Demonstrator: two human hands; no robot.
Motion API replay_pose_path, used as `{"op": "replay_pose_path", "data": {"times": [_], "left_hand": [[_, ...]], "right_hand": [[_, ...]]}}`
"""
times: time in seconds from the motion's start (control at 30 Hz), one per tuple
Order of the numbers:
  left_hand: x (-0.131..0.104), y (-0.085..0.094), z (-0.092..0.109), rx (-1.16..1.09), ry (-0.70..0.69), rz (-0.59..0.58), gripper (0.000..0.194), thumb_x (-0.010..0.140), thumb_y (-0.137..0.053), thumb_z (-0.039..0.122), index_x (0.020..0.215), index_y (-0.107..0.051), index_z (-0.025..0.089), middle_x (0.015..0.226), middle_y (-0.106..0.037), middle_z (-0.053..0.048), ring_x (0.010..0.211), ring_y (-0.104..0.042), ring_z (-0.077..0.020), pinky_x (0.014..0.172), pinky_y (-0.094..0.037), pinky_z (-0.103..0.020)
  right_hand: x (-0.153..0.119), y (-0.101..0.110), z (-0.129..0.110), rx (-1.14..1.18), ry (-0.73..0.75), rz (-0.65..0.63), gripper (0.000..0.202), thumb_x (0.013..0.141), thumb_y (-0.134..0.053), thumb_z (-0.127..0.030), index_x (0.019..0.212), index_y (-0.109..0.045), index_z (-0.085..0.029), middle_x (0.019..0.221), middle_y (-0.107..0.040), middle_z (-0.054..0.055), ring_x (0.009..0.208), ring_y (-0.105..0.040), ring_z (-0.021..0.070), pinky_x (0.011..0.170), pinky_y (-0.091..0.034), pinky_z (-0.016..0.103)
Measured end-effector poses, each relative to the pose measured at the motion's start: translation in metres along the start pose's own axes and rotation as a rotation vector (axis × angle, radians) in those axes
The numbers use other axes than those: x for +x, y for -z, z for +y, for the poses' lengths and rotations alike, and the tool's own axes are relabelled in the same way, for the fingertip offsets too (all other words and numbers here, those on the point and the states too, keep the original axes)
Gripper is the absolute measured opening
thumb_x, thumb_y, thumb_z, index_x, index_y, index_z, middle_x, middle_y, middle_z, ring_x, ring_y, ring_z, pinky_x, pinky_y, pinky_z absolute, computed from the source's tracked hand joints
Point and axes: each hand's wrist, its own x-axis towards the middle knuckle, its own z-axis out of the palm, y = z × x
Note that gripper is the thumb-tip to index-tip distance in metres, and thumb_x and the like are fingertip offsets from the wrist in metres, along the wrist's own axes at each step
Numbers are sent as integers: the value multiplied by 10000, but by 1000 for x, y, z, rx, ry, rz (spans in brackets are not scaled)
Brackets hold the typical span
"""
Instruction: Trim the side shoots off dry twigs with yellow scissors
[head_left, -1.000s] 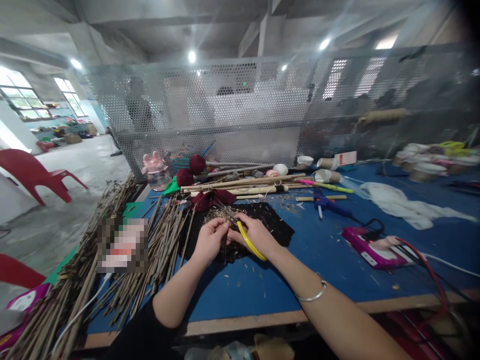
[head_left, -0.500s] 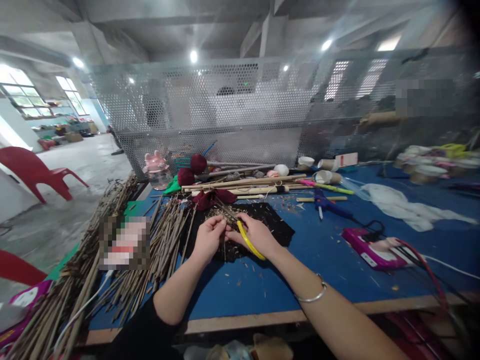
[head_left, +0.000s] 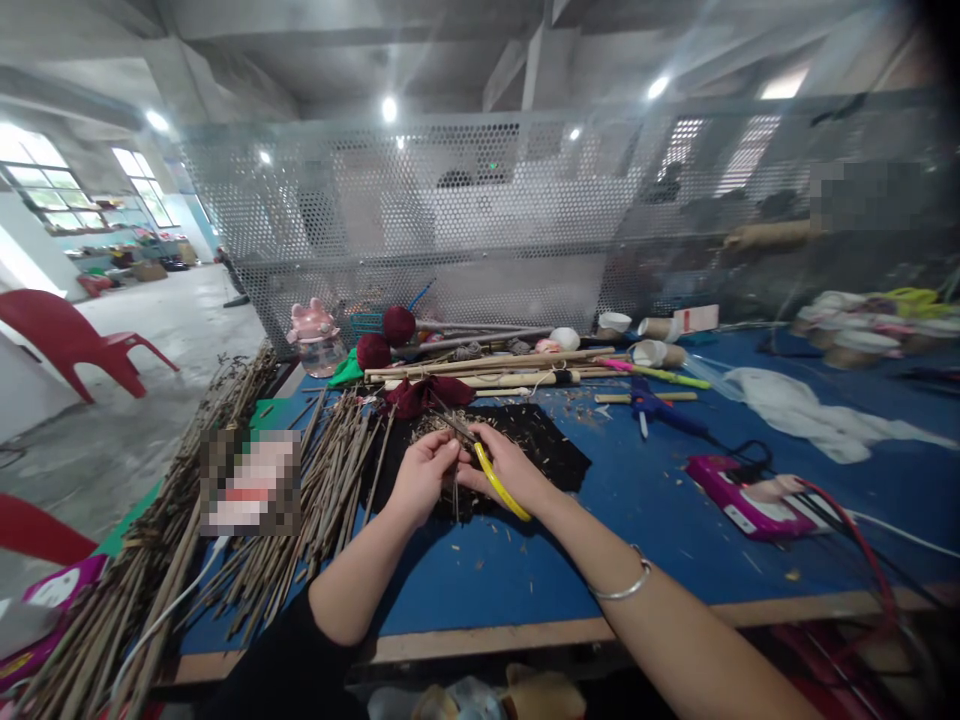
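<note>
Over a black cloth (head_left: pixel 566 460) strewn with chips, my two hands meet. My right hand (head_left: pixel 506 470) is closed on scissors (head_left: pixel 493 478) with yellow handles, their blades pointing away to the upper left. My left hand (head_left: pixel 426 468) pinches a thin twig (head_left: pixel 455 500), whose end sticks out below the fingers. The blades lie close by the left fingertips; whether they touch the twig I cannot tell. A dark red cloth (head_left: pixel 424 396) lies just beyond the blades. Left of the cloth, many cut sticks (head_left: pixel 315 500) lie in a loose pile.
Bundled long branches (head_left: pixel 161 520) line the table's left side. A blue glue gun (head_left: pixel 660 408) and a purple power strip (head_left: pixel 742 500) with cables are on the right. Dark red balls (head_left: pixel 398 326) and poles (head_left: pixel 487 362) lie at the back, before a perforated metal screen (head_left: pixel 480 220).
Both hands stay over the black cloth with little movement. The left fingers have shifted slightly, and more of the twig's lower end shows beneath them.
</note>
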Motion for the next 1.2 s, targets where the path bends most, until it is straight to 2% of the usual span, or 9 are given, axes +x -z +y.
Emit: {"op": "replay_pose_path", "data": {"times": [0.17,0.3,0.4,0.57,0.73,1.03,1.1,1.2], "left_hand": [[0,0,-1,-35,4,-48,385,650,-681,378,937,-585,140,690,-598,-7,531,-528,-72,494,-411,-181],[-1,-1,-1,-55,4,-74,356,659,-678,378,911,-589,143,692,-588,-3,517,-512,-59,489,-406,-174],[-1,-1,-1,-64,-3,-84,330,667,-674,369,891,-588,143,691,-589,-3,517,-515,-58,490,-409,-173],[0,0,-1,-35,-17,-44,314,658,-679,373,842,-580,139,677,-603,-5,506,-524,-62,496,-423,-183],[0,-1,0,52,-31,36,334,634,-691,384,823,-584,132,637,-607,0,489,-518,-63,488,-424,-184],[6,7,-3,98,-69,89,356,639,-680,385,880,-608,134,625,-608,4,491,-531,-70,489,-436,-188],[6,7,-1,58,-60,110,378,623,-693,378,895,-599,132,643,-617,-6,518,-554,-82,510,-450,-197],[6,6,2,32,-55,100,347,611,-705,363,831,-598,116,664,-625,-27,548,-571,-93,529,-459,-202]], "right_hand": [[-1,4,-4,75,-10,-59,617,696,-626,-462,1190,-399,-171,1094,-536,96,920,-521,191,791,-415,301],[-1,1,-2,97,24,-46,616,723,-602,-438,1224,-359,-174,1101,-532,98,934,-522,196,816,-405,314],[0,1,-3,103,61,-16,566,733,-595,-425,1194,-399,-162,1099,-536,101,949,-519,198,824,-399,300],[1,6,-11,62,7,-13,426,740,-593,-412,1090,-502,-187,923,-609,45,779,-547,158,706,-411,241],[-1,10,-16,-3,-32,1,345,730,-595,-429,975,-544,-192,760,-605,7,626,-520,126,585,-382,209],[0,7,-12,-13,-111,-19,344,760,-545,-462,973,-572,-193,667,-615,2,548,-534,125,527,-367,204],[-1,6,-11,-65,-116,-11,367,740,-564,-477,978,-565,-197,705,-622,12,591,-553,138,550,-375,213],[-2,5,-11,-151,-86,1,462,675,-625,-492,1030,-531,-211,881,-623,41,746,-578,166,630,-394,238]]}}
